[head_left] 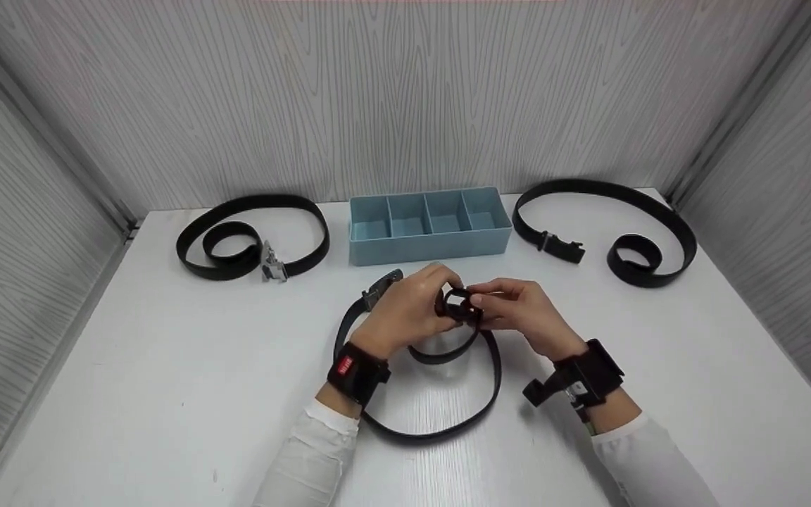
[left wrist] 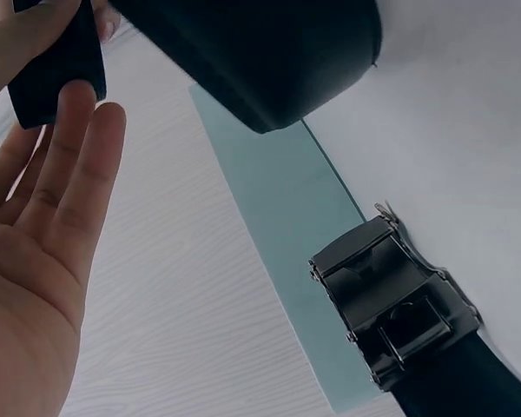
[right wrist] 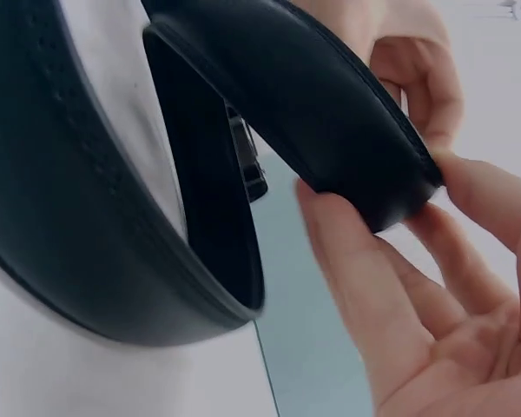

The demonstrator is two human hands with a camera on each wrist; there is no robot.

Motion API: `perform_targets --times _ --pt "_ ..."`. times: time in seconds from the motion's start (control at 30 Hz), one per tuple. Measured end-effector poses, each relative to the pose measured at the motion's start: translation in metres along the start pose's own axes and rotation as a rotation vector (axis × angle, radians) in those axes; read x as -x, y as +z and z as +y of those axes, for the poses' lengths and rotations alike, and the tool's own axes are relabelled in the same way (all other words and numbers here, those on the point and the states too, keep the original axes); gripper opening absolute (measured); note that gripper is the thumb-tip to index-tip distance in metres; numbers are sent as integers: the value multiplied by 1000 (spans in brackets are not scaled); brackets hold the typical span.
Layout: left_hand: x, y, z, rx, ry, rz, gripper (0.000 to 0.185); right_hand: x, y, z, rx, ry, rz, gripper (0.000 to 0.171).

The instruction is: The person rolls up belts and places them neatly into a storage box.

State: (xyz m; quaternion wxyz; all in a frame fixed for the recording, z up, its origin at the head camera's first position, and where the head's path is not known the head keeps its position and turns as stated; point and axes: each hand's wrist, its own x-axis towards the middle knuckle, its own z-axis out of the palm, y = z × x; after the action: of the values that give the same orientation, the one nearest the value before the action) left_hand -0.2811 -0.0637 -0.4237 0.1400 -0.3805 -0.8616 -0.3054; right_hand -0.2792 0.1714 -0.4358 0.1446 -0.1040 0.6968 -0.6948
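Two hands meet over a black belt (head_left: 441,415) at the centre of a white worktop (head_left: 166,380), head cam. The left hand (head_left: 405,310) and right hand (head_left: 518,313) hold the belt's rolled end (head_left: 458,304) between them, raised just above the worktop; the roll sits at 3 o'clock from the left hand and 9 o'clock from the right. Left hand's fingers are curled over the roll. Right hand's fingertips (right wrist: 365,252) pinch the coil's outer edge, per right wrist cam. The rest of the belt trails toward 6 o'clock in a wide loop on the worktop, running under both wrists. Its metal buckle (head_left: 381,285) lies at 11 o'clock from the left hand, just beside it; left wrist cam shows the buckle (left wrist: 391,304) flat on the worktop w/ its clasp facing up.

A pale blue tray (head_left: 430,243) w/ four compartments stands at 12 o'clock from the hands, near the back wall. A second black belt (head_left: 250,236) w/ a silver buckle lies loosely coiled at 10 o'clock, well apart. A third black belt (head_left: 610,225) lies at 2 o'clock, one end rolled.
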Motion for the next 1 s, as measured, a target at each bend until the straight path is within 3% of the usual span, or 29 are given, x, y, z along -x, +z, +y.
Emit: perform_targets --times 0.17,0.37,0.5,0.7,0.83,1.0 --pt "2 -1 -2 -43 -33 47 49 1 8 2 -10 -30 66 35" --pt "2 0 -1 -36 -71 62 50 0 10 5 -41 -79 54 34" --pt "1 -3 -1 69 -140 -26 51 0 7 6 -28 -81 44 34" --pt "1 -11 0 333 -316 -224 28 1 -5 3 122 -53 -65 34" --pt "1 -12 1 417 -354 -271 19 3 -9 -3 217 -38 -111 33" --pt "1 -13 2 444 -369 -288 16 3 -7 -4 265 -39 -115 32"
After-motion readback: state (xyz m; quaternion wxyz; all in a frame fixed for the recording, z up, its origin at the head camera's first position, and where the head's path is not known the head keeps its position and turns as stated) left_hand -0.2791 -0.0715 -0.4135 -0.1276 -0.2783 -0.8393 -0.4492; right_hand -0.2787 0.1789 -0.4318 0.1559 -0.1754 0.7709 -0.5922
